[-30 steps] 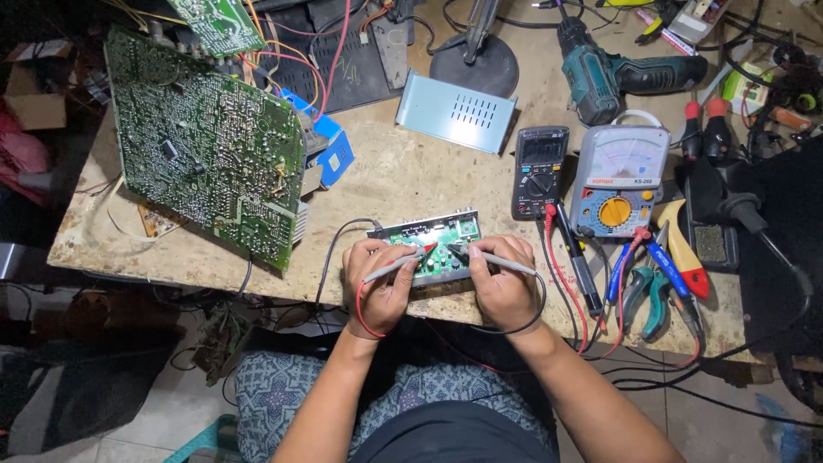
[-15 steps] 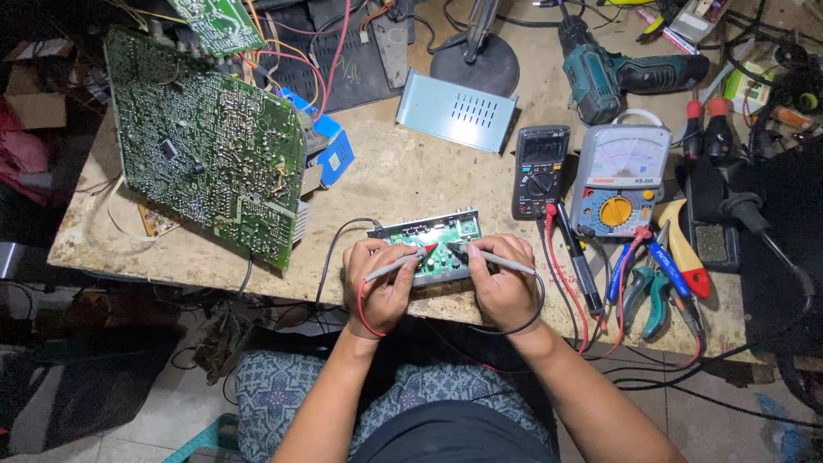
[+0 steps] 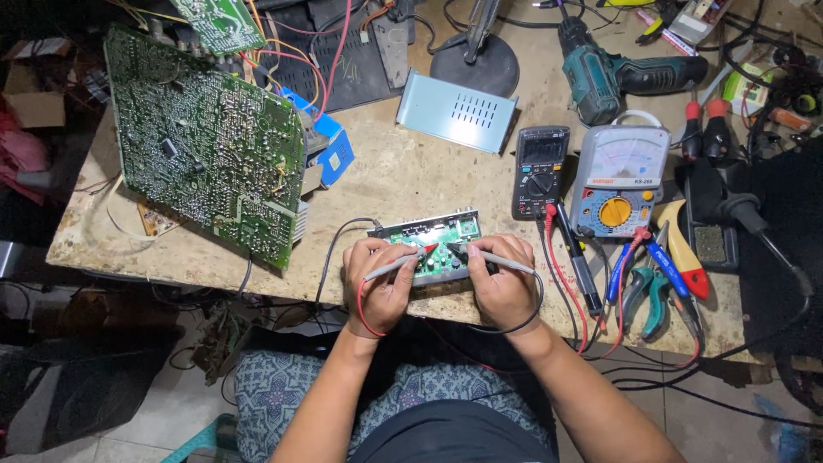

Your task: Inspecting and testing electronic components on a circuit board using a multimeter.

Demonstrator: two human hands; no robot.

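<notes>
Large green circuit board (image 3: 210, 150) leans at 10 o'clock on the bench. Left hand (image 3: 377, 283) grips the red probe (image 3: 401, 261), tip on the small circuit board (image 3: 433, 244) at bench front centre. Right hand (image 3: 501, 287) grips the black probe (image 3: 484, 257), tip on the same board. Analog multimeter (image 3: 619, 180) at 2 o'clock.

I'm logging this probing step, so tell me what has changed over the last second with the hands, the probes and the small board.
Nothing visibly changed. The left hand holds the red-tipped grey test probe and the right hand the black-tipped grey test probe, both tips on the small green circuit board, as before.
</notes>
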